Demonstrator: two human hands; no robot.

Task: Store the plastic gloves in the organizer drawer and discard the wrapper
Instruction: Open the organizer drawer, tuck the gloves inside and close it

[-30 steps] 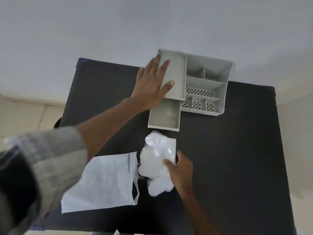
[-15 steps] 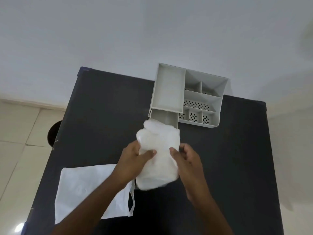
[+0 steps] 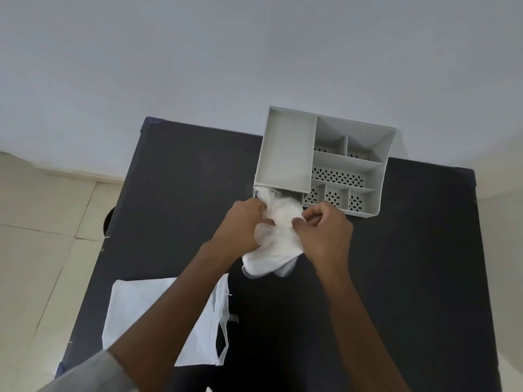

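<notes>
A crumpled bundle of translucent white plastic gloves (image 3: 278,239) is held between both hands just in front of the grey organizer (image 3: 325,165). The bundle's far end lies in the pulled-out drawer (image 3: 285,195) at the organizer's lower left; the drawer is mostly hidden by the gloves. My left hand (image 3: 243,224) grips the bundle's left side. My right hand (image 3: 325,233) pinches its right side with curled fingers. The near end of the bundle hangs over the black table (image 3: 410,278).
A flat white plastic bag with handles (image 3: 133,312) lies at the table's near left, partly under my left forearm. The organizer has several open compartments with perforated floors. Beige tiled floor lies to the left, and a dark round object (image 3: 109,222) peeks out by the table's left edge.
My left hand left the organizer's top and joined the right on the gloves. Both hands carried the bundle forward, and its far end now sits in the drawer.
</notes>
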